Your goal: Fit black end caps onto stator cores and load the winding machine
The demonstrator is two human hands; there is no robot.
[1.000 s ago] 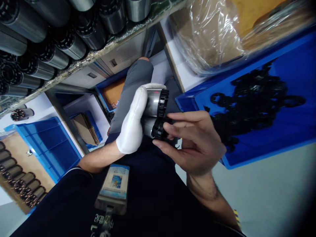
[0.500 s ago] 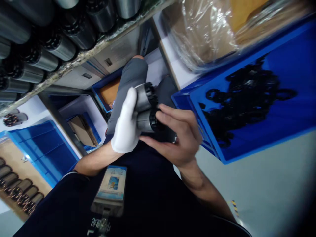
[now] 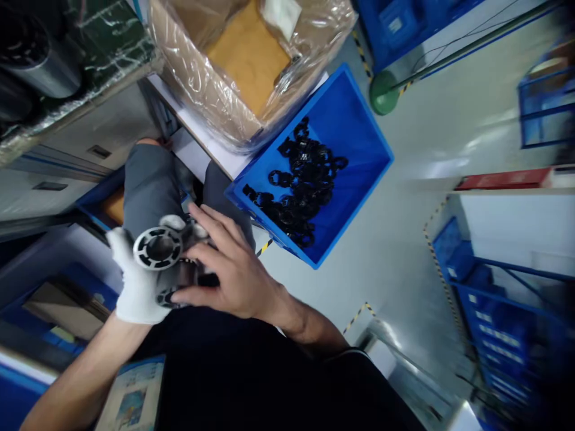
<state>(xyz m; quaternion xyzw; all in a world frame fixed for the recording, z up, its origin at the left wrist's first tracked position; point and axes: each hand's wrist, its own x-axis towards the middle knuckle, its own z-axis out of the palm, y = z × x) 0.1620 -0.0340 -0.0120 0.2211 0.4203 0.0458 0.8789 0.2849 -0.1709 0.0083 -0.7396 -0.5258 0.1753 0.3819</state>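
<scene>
My left hand, in a white glove, is wrapped around two slotted metal cylinders that look like motor stator cores. The upper stator core tilts its ring-shaped, slotted end face up at me. Below it, the lower stator core shows only in part, its end near my right thumb. My bare right hand is curled about the lower core, thumb at the near end and fingers over the far side. Its fingers hide much of that core, and blur softens the detail.
A blue crate of black plastic rings stands to the right of my knees. Behind it is a plastic-lined cardboard box. More metal cylinders sit on the bench at upper left. A green post base stands on the floor.
The view has swung right. Both cylinders have been turned: earlier their black-capped ends pointed right, and now slotted end faces tilt toward me. My right hand still works at the lower one.
</scene>
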